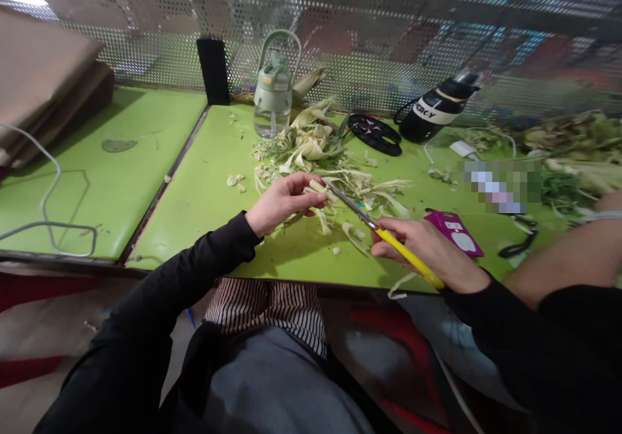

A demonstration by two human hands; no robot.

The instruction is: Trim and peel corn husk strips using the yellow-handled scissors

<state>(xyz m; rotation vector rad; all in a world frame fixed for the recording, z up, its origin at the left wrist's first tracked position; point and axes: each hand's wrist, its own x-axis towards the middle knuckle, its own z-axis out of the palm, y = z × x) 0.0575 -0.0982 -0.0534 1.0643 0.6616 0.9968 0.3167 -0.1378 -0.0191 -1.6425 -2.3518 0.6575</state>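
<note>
My left hand (290, 202) pinches a pale corn husk piece (319, 187) between thumb and fingers over the green table. In my right hand (418, 245) are scissors (411, 258) with long yellow handles and metal blades. Their blade tips reach up to the husk at the left hand's fingertips; whether they touch it I cannot tell. Beyond both hands lies a heap of shredded husk (311, 142), pale yellow to green. Loose strips and scraps are scattered around and beneath the fingers.
A clear bottle with a green lid (273, 100) stands behind the heap. A black bottle (435, 110) leans on the mesh panel (160, 52). Close by are a black round tray (374, 134) and a purple card (454, 233). Another person's arm (568, 252) rests at right.
</note>
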